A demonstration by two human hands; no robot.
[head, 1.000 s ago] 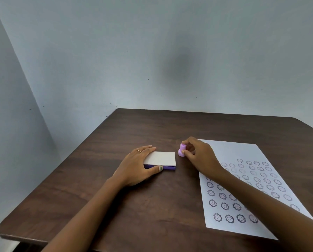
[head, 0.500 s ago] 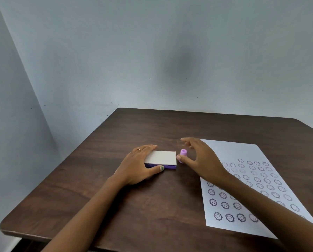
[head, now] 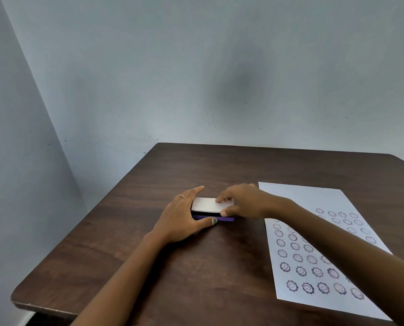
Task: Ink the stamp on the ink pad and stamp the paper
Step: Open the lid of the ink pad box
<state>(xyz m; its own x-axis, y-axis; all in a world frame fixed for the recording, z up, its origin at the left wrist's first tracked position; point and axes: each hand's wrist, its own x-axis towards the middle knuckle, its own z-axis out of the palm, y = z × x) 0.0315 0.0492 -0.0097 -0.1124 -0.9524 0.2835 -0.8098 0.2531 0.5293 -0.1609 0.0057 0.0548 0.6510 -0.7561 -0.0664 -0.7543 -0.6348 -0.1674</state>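
Observation:
The ink pad (head: 208,204) lies mid-table: a purple base with a white lid, whose front edge is raised a little so a dark gap shows. My left hand (head: 184,215) grips the pad's left side, thumb on the purple base. My right hand (head: 241,201) holds the lid's right end, fingers on top and thumb under its front edge. The small pink stamp is hidden behind my right hand. The white paper (head: 313,201) with several rows of purple smiley flower stamps lies to the right.
A dark wooden table (head: 172,267) stands in a corner of pale blue walls. Its left and near edges fall off close by. My right forearm crosses over the paper's near part.
My right hand let go of the pink stamp and moved left onto the ink pad's lid, which now lifts at the front. My left hand stayed on the pad.

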